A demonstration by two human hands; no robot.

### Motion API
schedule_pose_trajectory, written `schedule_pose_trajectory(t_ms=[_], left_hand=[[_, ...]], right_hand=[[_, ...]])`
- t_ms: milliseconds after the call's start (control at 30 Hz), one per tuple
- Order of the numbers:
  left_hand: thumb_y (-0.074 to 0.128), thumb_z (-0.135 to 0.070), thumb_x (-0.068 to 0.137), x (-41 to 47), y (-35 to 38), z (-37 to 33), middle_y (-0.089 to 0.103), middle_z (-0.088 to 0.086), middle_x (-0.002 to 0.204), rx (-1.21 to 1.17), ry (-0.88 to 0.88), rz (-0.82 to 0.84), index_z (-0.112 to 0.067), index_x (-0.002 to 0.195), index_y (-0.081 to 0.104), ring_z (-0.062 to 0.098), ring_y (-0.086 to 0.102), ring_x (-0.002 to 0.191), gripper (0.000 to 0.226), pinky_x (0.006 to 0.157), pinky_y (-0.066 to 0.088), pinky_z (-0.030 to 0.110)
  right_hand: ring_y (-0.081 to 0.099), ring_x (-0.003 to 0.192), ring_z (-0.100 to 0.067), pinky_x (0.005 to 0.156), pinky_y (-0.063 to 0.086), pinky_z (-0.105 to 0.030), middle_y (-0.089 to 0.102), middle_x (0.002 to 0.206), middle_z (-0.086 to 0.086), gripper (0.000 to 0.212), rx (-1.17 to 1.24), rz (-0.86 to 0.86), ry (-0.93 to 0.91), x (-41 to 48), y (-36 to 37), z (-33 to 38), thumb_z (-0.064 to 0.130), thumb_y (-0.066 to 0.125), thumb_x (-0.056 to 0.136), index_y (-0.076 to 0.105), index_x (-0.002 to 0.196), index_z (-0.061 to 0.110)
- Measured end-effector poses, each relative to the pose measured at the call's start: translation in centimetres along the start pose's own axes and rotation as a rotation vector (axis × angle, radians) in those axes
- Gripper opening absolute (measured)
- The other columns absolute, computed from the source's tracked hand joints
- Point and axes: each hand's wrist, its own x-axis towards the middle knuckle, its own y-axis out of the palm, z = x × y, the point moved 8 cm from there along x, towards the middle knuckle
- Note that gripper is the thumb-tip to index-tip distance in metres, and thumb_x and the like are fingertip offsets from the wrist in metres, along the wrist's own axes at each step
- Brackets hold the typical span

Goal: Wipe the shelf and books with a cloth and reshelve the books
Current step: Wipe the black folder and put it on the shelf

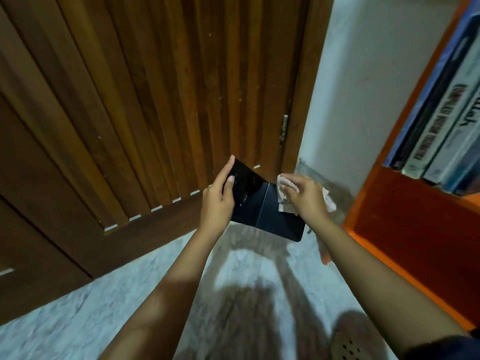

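A dark, glossy book [270, 214] hangs in the air in front of me, low before the wooden door. My left hand [219, 201] grips its left edge, thumb on the cover. My right hand [306, 197] holds a crumpled pale cloth [283, 196] and presses it onto the book's right part. The orange shelf [405, 222] stands at the right, with several upright books [446, 120] in its upper compartment.
A brown slatted wooden door [155, 100] fills the left and middle. A white wall [363, 87] lies between door and shelf. Below is a pale marbled floor [78, 307]. A perforated sandal [348, 344] shows at the bottom right.
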Motion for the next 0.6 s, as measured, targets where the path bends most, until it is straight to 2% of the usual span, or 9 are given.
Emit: schedule_pose_trajectory(t_ms=[33, 100, 167, 267, 300, 367, 467, 533, 600], left_hand=[[0.041, -0.024, 0.101, -0.1, 0.4, -1.2, 0.053, -0.026, 0.081, 0.000, 0.030, -0.004, -0.041, 0.139, 0.039, 0.009, 0.051, 0.074, 0.042, 0.069, 0.045, 0.032], [0.042, -0.024, 0.101, -0.4, 1.2, -3.5, 0.055, -0.007, 0.078, 0.015, 0.073, -0.003, -0.041, 0.139, 0.040, 0.024, 0.052, 0.066, 0.042, 0.059, 0.046, 0.042], [0.042, -0.022, 0.100, -0.7, 2.0, -5.5, 0.057, 0.001, 0.078, 0.017, 0.110, -0.002, -0.041, 0.138, 0.040, 0.032, 0.052, 0.063, 0.042, 0.055, 0.046, 0.044], [0.043, -0.021, 0.100, -1.0, 2.2, -7.1, 0.044, -0.023, 0.076, -0.018, 0.117, -0.044, -0.038, 0.138, 0.043, 0.006, 0.044, 0.062, 0.041, 0.062, 0.042, 0.033], [0.044, -0.020, 0.100, -1.0, 2.0, -7.3, 0.041, -0.025, 0.076, -0.031, 0.110, -0.064, -0.035, 0.138, 0.044, 0.006, 0.042, 0.060, 0.041, 0.062, 0.041, 0.033], [0.044, -0.018, 0.100, -1.1, 1.8, -7.7, 0.040, -0.025, 0.075, -0.067, 0.096, -0.096, -0.030, 0.138, 0.045, 0.006, 0.040, 0.061, 0.040, 0.064, 0.040, 0.033], [0.045, -0.015, 0.099, -1.3, 1.7, -8.1, 0.039, -0.025, 0.073, -0.101, 0.077, -0.133, -0.027, 0.136, 0.048, -0.007, 0.034, 0.067, 0.038, 0.070, 0.037, 0.029], [0.045, -0.016, 0.099, -1.6, 1.7, -8.3, 0.043, -0.020, 0.070, -0.085, 0.069, -0.150, -0.028, 0.135, 0.048, -0.005, 0.032, 0.060, 0.038, 0.064, 0.036, 0.025], [0.045, -0.015, 0.099, -1.9, 1.8, -8.3, 0.041, -0.022, 0.070, -0.077, 0.056, -0.160, -0.025, 0.135, 0.049, -0.004, 0.033, 0.055, 0.038, 0.059, 0.030, 0.015]], right_hand=[[0.060, 0.098, -0.020, 0.081, 0.043, -0.018, 0.068, 0.105, -0.012, 0.020, -0.049, 0.019, -0.038, -0.2, -0.7, 0.6, -0.001, 0.061, 0.085, 0.072, 0.101, 0.003], [0.061, 0.097, -0.022, 0.081, 0.044, -0.029, 0.069, 0.103, -0.011, 0.015, -0.147, 0.056, -0.098, -0.7, -1.8, 1.5, 0.000, 0.061, 0.086, 0.071, 0.097, 0.000], [0.062, 0.096, -0.025, 0.081, 0.044, -0.030, 0.069, 0.104, -0.012, 0.015, -0.218, 0.057, -0.158, -1.0, -2.4, 2.2, 0.001, 0.060, 0.086, 0.070, 0.097, -0.002], [0.060, 0.105, -0.028, 0.086, 0.042, -0.025, 0.066, 0.116, -0.012, 0.027, -0.249, 0.024, -0.154, -1.0, -3.0, 2.5, 0.008, 0.058, 0.090, 0.066, 0.116, 0.006], [0.059, 0.107, -0.028, 0.088, 0.042, -0.026, 0.064, 0.119, -0.011, 0.030, -0.257, 0.027, -0.145, -1.0, -3.0, 2.5, 0.010, 0.056, 0.092, 0.064, 0.120, 0.008], [0.058, 0.109, -0.029, 0.090, 0.044, -0.031, 0.063, 0.122, -0.011, 0.032, -0.275, 0.038, -0.141, -1.2, -2.9, 2.7, 0.012, 0.054, 0.094, 0.061, 0.124, 0.010], [0.060, 0.103, -0.034, 0.086, 0.047, -0.038, 0.065, 0.114, -0.017, 0.027, -0.241, 0.009, -0.150, -2.0, -3.0, 3.3, 0.009, 0.053, 0.093, 0.063, 0.117, 0.004], [0.060, 0.103, -0.035, 0.086, 0.046, -0.036, 0.065, 0.114, -0.019, 0.028, -0.204, -0.013, -0.114, -2.7, -3.0, 3.0, 0.009, 0.052, 0.094, 0.062, 0.119, 0.003], [0.060, 0.107, -0.032, 0.089, 0.045, -0.032, 0.064, 0.119, -0.018, 0.032, -0.159, -0.020, -0.066, -3.5, -2.6, 2.3, 0.010, 0.054, 0.094, 0.059, 0.125, 0.006]])
